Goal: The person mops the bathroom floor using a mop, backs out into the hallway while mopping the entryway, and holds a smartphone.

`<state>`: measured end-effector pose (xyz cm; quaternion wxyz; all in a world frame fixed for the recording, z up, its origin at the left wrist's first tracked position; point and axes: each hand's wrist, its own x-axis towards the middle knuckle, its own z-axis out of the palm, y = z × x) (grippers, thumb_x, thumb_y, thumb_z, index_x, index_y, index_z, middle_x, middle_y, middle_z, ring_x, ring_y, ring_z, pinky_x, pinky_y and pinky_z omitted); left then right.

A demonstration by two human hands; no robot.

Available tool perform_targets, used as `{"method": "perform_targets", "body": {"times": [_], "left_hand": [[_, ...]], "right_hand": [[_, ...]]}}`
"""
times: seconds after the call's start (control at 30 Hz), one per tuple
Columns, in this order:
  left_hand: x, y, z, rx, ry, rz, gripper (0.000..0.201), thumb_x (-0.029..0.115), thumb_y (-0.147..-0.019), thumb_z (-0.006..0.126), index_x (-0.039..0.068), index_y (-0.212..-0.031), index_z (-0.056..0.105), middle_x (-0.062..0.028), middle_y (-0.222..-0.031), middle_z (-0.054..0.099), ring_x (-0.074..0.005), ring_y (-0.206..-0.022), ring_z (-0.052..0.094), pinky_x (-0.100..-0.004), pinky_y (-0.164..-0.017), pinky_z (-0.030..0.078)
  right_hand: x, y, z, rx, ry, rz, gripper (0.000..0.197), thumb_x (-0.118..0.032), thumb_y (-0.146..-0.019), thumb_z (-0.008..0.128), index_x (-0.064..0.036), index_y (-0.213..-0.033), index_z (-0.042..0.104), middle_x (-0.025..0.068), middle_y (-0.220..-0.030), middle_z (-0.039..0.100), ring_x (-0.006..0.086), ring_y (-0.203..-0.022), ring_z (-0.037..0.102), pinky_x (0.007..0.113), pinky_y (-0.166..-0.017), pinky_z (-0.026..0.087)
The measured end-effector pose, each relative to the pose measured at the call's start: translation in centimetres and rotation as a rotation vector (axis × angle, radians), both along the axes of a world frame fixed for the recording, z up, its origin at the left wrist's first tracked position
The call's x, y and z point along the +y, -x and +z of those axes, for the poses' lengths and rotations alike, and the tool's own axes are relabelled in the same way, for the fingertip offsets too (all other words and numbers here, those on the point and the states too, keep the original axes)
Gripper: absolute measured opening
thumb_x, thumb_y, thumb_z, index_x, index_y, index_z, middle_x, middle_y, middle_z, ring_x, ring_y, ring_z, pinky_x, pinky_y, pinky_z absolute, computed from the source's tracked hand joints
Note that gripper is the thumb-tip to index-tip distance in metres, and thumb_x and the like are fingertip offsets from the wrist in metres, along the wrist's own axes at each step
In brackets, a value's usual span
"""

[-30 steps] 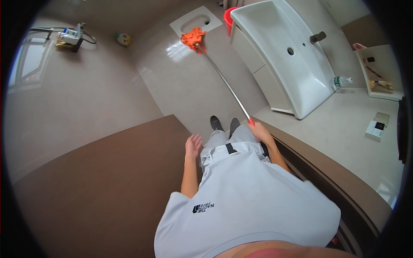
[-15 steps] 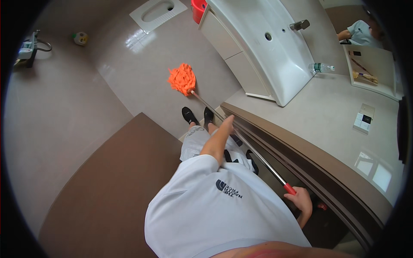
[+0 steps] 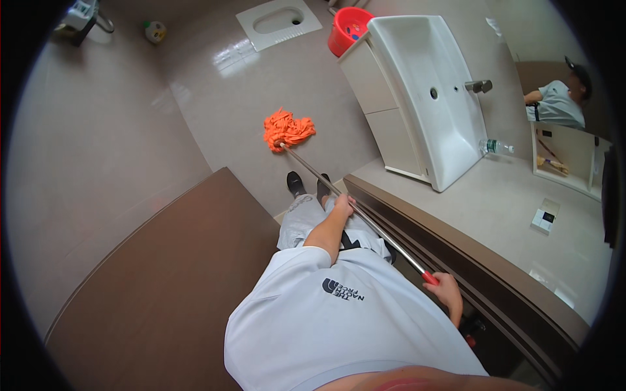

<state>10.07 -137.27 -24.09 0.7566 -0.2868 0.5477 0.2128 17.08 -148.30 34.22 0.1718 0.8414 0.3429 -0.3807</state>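
An orange string mop head (image 3: 288,130) rests on the grey tiled floor just beyond my black shoes (image 3: 295,184). Its metal handle (image 3: 385,236) runs diagonally back toward my right side. Partway along the handle, my left hand (image 3: 345,206) is closed around it, in front of my shorts. My right hand (image 3: 447,290) grips the red end (image 3: 430,278) of the handle, lower and to the right. The strands spread mostly to the right of where the handle joins them.
A brown door panel (image 3: 169,260) stands at left, a door frame (image 3: 456,260) close at right. Ahead are a squat toilet (image 3: 264,40), a red bucket (image 3: 344,34) and a white washbasin (image 3: 417,65). A plastic bottle (image 3: 497,146) lies by the basin; a jug (image 3: 155,31) sits far left.
The mop strands have swung from the far left of the handle's joint to its right. Both hands keep their hold. My view has shifted, showing more of the bucket and toilet.
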Motion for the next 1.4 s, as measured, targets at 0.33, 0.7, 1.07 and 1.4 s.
{"method": "perform_targets", "body": {"times": [0.33,0.7,1.07,1.4], "left_hand": [[16.5,9.8,6.4,-0.169,-0.348,0.327,0.027,0.012,-0.094,0.054,-0.006,-0.111,0.042,-0.0216,-0.110,0.057,-0.0414,-0.101,0.064,-0.0494,-0.089,0.056],[36.1,14.8,16.3,0.008,-0.585,0.019,0.029,-0.001,-0.091,0.046,0.010,-0.109,0.025,-0.0111,-0.086,0.055,-0.0166,-0.058,0.056,-0.0299,-0.045,0.050],[55.1,26.8,12.5,0.074,-0.495,0.139,0.023,0.001,-0.094,0.047,0.011,-0.102,0.029,-0.0035,-0.073,0.041,-0.0101,-0.050,0.039,-0.0274,-0.040,0.037],[72.4,32.9,12.5,0.009,-0.566,0.214,0.020,0.000,-0.095,0.046,0.008,-0.100,0.028,-0.0025,-0.072,0.039,-0.0096,-0.050,0.037,-0.0272,-0.041,0.036]], "right_hand": [[16.7,0.5,-7.1,0.389,-0.053,-0.269,0.027,-0.026,-0.089,0.070,0.0005,-0.085,0.064,-0.0009,-0.062,0.054,0.0061,-0.053,0.048,0.025,-0.047,0.038],[33.6,9.0,-13.8,1.117,0.036,-1.180,0.027,-0.028,-0.102,0.056,-0.0015,-0.100,0.057,-0.0076,-0.057,0.039,0.0004,-0.040,0.030,0.018,-0.035,0.021],[51.2,21.7,-15.4,1.377,0.151,-1.435,0.023,-0.032,-0.102,0.057,-0.0093,-0.101,0.055,-0.0088,-0.057,0.041,0.0014,-0.041,0.034,0.021,-0.043,0.025],[67.7,27.9,-16.5,1.419,0.074,-1.397,0.026,-0.032,-0.104,0.052,-0.0058,-0.104,0.056,-0.0078,-0.060,0.045,0.0021,-0.042,0.036,0.021,-0.043,0.028]]}}
